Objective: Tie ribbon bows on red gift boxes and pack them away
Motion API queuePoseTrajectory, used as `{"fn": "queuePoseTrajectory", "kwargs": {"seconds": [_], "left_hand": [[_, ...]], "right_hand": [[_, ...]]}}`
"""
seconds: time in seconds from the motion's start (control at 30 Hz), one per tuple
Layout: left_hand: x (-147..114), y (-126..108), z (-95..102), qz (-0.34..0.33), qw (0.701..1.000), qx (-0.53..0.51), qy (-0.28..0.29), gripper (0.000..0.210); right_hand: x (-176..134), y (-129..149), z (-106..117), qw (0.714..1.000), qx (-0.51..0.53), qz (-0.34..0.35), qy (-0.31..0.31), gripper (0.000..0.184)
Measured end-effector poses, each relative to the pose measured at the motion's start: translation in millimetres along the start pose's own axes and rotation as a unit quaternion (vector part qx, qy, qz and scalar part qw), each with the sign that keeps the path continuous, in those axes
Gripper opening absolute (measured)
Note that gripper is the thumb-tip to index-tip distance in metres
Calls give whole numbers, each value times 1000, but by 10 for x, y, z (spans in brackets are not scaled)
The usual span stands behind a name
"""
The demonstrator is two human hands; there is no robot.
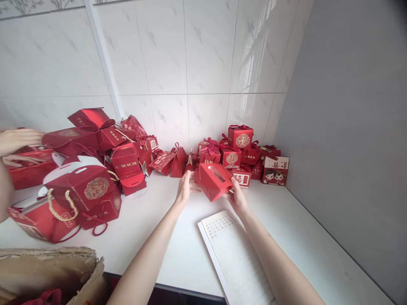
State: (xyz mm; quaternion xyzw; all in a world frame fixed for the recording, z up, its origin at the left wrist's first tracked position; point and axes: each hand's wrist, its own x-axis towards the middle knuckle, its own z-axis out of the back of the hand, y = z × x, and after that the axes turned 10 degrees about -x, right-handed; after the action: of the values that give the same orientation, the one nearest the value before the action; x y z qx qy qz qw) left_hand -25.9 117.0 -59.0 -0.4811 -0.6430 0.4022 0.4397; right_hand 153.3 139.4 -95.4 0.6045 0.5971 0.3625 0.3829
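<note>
Glossy red card fills our worktop: above the white table, just beyond the notebook, we hold a red box with a cut-out slot in its top. Our right hand is clamped on its near right end; our left hand is at its left side, though we cannot tell whether those fingers press on it. Should the right grip slacken, the box could tip; squeezed too hard, its thin-looking walls could crease. Pushed back, it could knock the stacked box off the right-hand group, while a nudge could topple the loosely heaped left-hand pile.

By our count: one box in hand, one notebook, one torn-edged carton and one white-topped box bearing two cartoon figures. We make out at least eight boxes in the right-hand group and ten in the left-hand pile; overlaps hide the rest. Beside that pile, a co-worker's hand reaches in.
</note>
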Motion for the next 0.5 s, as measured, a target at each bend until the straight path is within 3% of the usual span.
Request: {"fn": "queuePoseTrajectory", "kwargs": {"seconds": [0.13, 0.23, 0.3, 0.37, 0.43, 0.5], "left_hand": [[104, -241, 117, 106, 985, 77, 116, 47], [76, -404, 72, 197, 952, 125, 198, 35], [19, -516, 56, 224, 940, 146, 211, 36], [-65, -665, 126, 207, 942, 159, 213, 36], [-197, -868, 318, 157, 958, 147, 188, 37], [-407, -1121, 622, 106, 979, 114, 130, 40]], "right_hand": [[-71, 83, 6, 991, -96, 95, 22, 39], [-119, 75, -16, 987, -120, 97, 52, 46], [-148, 63, -29, 987, -120, 82, 74, 48], [-172, 57, -30, 986, -122, 60, 92, 52], [-182, 48, -12, 983, -146, 24, 108, 54], [-173, 21, 32, 968, -218, -21, 120, 48]]}}
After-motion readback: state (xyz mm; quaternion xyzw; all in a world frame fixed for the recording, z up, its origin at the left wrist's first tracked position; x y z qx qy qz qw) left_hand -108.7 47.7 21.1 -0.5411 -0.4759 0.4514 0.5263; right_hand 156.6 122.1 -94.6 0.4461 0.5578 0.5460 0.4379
